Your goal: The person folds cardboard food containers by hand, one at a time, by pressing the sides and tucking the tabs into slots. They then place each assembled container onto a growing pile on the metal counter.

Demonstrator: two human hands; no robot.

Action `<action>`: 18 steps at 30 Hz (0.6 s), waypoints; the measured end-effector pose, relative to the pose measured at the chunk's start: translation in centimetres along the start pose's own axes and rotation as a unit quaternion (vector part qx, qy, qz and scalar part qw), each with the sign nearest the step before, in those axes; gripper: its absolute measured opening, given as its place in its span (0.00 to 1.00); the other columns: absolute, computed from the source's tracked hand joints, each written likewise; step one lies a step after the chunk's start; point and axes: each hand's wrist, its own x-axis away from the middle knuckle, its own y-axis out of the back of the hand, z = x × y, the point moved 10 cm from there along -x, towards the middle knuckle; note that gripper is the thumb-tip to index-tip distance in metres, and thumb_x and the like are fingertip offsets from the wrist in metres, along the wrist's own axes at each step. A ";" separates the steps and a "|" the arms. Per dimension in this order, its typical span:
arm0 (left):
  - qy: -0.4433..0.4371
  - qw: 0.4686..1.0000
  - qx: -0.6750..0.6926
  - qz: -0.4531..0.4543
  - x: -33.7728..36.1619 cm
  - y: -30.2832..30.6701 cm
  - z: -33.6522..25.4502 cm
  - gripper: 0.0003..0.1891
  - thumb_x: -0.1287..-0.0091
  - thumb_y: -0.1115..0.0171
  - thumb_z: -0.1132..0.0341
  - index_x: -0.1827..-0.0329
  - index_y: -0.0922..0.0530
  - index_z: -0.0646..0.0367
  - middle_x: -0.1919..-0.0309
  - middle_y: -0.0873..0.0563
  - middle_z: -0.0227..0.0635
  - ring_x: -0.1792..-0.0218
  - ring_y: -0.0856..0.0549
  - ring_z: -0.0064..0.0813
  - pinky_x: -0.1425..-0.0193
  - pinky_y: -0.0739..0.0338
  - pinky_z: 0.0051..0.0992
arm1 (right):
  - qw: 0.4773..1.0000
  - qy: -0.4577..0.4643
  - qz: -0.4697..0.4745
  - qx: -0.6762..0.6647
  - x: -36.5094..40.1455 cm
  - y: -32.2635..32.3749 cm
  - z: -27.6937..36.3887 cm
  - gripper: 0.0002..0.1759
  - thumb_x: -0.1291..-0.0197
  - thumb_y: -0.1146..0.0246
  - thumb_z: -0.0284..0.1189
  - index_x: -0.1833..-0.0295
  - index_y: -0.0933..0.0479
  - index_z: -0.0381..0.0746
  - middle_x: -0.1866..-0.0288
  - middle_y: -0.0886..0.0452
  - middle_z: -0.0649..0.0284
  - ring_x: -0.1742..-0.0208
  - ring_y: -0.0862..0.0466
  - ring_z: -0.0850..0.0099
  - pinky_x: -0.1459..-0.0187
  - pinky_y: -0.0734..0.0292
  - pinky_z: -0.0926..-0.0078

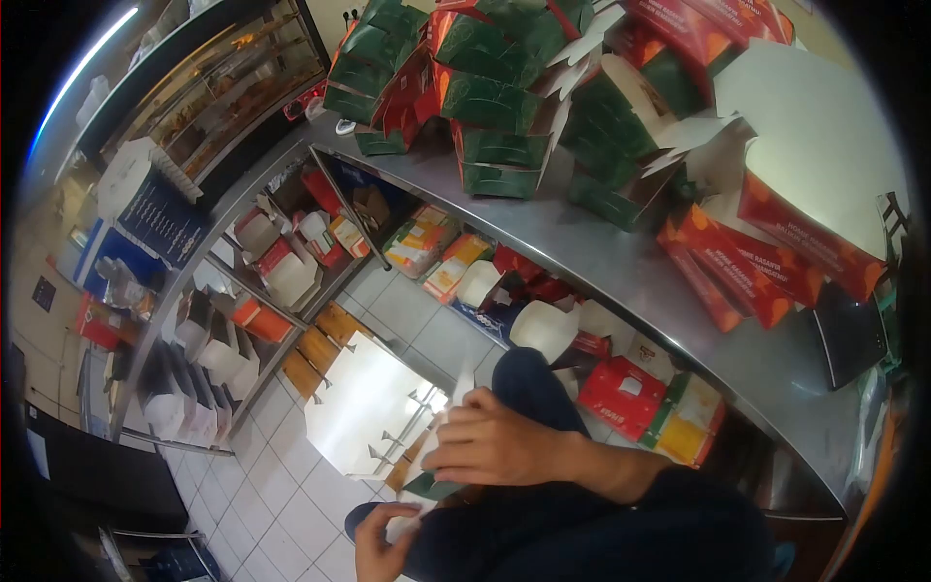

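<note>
A folded cardboard food box piece, white with a green patch (433, 485), is held between my hands over my lap. My right hand (497, 442) closes its fingers over the upper part of it, where a thin white edge sticks up. Lower down, my left hand (381, 545) pinches the near end between thumb and fingers. Just beyond my hands, flat white carton blanks (364, 403) with slotted tabs lie on a slatted wooden stool (315, 351). Part of the held card is hidden by my fingers.
Green and red assembled boxes (495, 145) pile up on the steel counter (621, 276) above. Packaging such as a red carton (621, 396) sits on the shelf underneath. White boxes (189, 393) stand on a rack at left. My knee (533, 383) is near the counter.
</note>
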 end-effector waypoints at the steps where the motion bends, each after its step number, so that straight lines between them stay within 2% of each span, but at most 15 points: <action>1: 0.081 0.996 0.025 -0.021 -0.1 0.6 1.8 0.13 0.29 0.30 0.74 0.44 0.17 0.66 0.57 0.10 0.35 0.52 0.13 0.25 0.46 0.19 0.26 | 0.999 0.005 0.024 0.028 0.3 -0.7 0.0 0.10 0.29 0.34 0.40 0.51 0.17 0.47 0.57 0.19 0.68 0.47 0.21 0.68 0.38 0.36 0.60; 2: 0.148 0.983 0.084 -0.065 0.6 0.8 3.1 0.05 0.27 0.32 0.74 0.54 0.14 0.68 0.58 0.10 0.36 0.54 0.13 0.24 0.48 0.19 0.24 | 0.999 0.009 0.022 0.027 0.5 -1.0 -0.2 0.10 0.29 0.34 0.40 0.51 0.17 0.47 0.57 0.19 0.68 0.47 0.21 0.68 0.38 0.36 0.60; 5: 0.123 0.987 0.086 -0.052 -0.1 0.1 2.1 0.04 0.27 0.33 0.75 0.55 0.14 0.68 0.61 0.11 0.34 0.58 0.13 0.22 0.51 0.18 0.24 | 0.997 0.041 0.056 0.025 1.0 -2.8 -0.3 0.09 0.29 0.34 0.39 0.53 0.18 0.46 0.57 0.21 0.68 0.46 0.21 0.69 0.38 0.36 0.60; 6: 0.106 0.991 0.043 -0.066 -0.2 0.1 1.2 0.06 0.28 0.30 0.72 0.57 0.14 0.67 0.64 0.10 0.36 0.63 0.12 0.24 0.57 0.19 0.24 | 0.995 0.021 0.095 0.035 1.2 -3.7 -0.7 0.10 0.29 0.34 0.39 0.51 0.17 0.46 0.56 0.21 0.67 0.45 0.22 0.68 0.37 0.35 0.59; 7: 0.104 0.991 0.041 -0.075 -0.3 0.0 0.2 0.06 0.28 0.30 0.72 0.57 0.14 0.67 0.64 0.10 0.36 0.63 0.12 0.24 0.57 0.19 0.24 | 0.990 0.002 0.136 0.045 1.5 -4.6 -1.1 0.10 0.28 0.34 0.39 0.49 0.16 0.47 0.55 0.21 0.66 0.43 0.22 0.68 0.36 0.35 0.59; 9: 0.161 0.974 -0.131 -0.091 0.0 0.2 -0.9 0.08 0.30 0.27 0.68 0.58 0.13 0.64 0.67 0.10 0.39 0.67 0.12 0.27 0.63 0.20 0.26 | 0.989 0.011 0.144 0.018 1.6 -5.5 -0.8 0.10 0.27 0.35 0.39 0.50 0.17 0.46 0.56 0.22 0.66 0.44 0.22 0.69 0.35 0.36 0.59; 10: 0.127 0.972 -0.162 -0.110 -0.2 0.2 -2.2 0.08 0.35 0.24 0.66 0.60 0.13 0.61 0.71 0.12 0.41 0.71 0.13 0.34 0.66 0.23 0.30 | 0.988 0.013 0.156 0.005 1.7 -6.1 -0.5 0.10 0.27 0.35 0.39 0.50 0.17 0.46 0.57 0.22 0.66 0.45 0.22 0.69 0.35 0.37 0.59; 11: 0.129 0.970 -0.166 -0.121 -0.3 0.6 -2.4 0.08 0.35 0.24 0.66 0.60 0.13 0.61 0.71 0.12 0.41 0.71 0.13 0.34 0.66 0.23 0.30 | 0.986 0.014 0.168 -0.009 1.8 -6.7 -0.3 0.10 0.27 0.36 0.39 0.50 0.17 0.45 0.57 0.22 0.66 0.46 0.22 0.69 0.35 0.37 0.60; 13: -0.046 0.966 -0.239 -0.082 -0.7 -0.4 -6.3 0.07 0.38 0.24 0.67 0.62 0.13 0.59 0.74 0.14 0.40 0.73 0.16 0.37 0.66 0.25 0.33 | 0.983 0.018 0.179 -0.023 2.0 -7.9 -0.3 0.10 0.27 0.35 0.39 0.49 0.17 0.46 0.57 0.21 0.67 0.45 0.21 0.69 0.35 0.38 0.60; 15: -0.053 0.968 -0.218 -0.110 -0.2 -0.2 -7.0 0.07 0.41 0.23 0.68 0.63 0.14 0.58 0.75 0.15 0.38 0.73 0.17 0.39 0.64 0.26 0.36 | 0.975 -0.002 0.171 -0.145 2.2 -8.4 -0.5 0.09 0.30 0.34 0.38 0.53 0.18 0.45 0.55 0.19 0.65 0.43 0.20 0.66 0.34 0.39 0.56; 17: 0.019 0.972 -0.223 -0.075 0.2 -0.9 -5.3 0.11 0.41 0.23 0.68 0.57 0.14 0.58 0.71 0.13 0.36 0.67 0.14 0.41 0.51 0.22 0.40 | 0.966 0.011 0.201 -0.160 1.9 -8.5 0.1 0.10 0.30 0.35 0.38 0.52 0.17 0.45 0.55 0.19 0.66 0.42 0.19 0.65 0.33 0.40 0.55; 18: 0.022 0.971 -0.225 -0.079 0.4 -0.9 -4.9 0.11 0.41 0.23 0.68 0.57 0.14 0.58 0.71 0.13 0.36 0.67 0.14 0.41 0.51 0.22 0.40 | 0.973 0.007 0.185 -0.139 1.6 -8.3 -0.1 0.10 0.30 0.34 0.38 0.52 0.16 0.45 0.55 0.18 0.65 0.43 0.19 0.65 0.33 0.39 0.56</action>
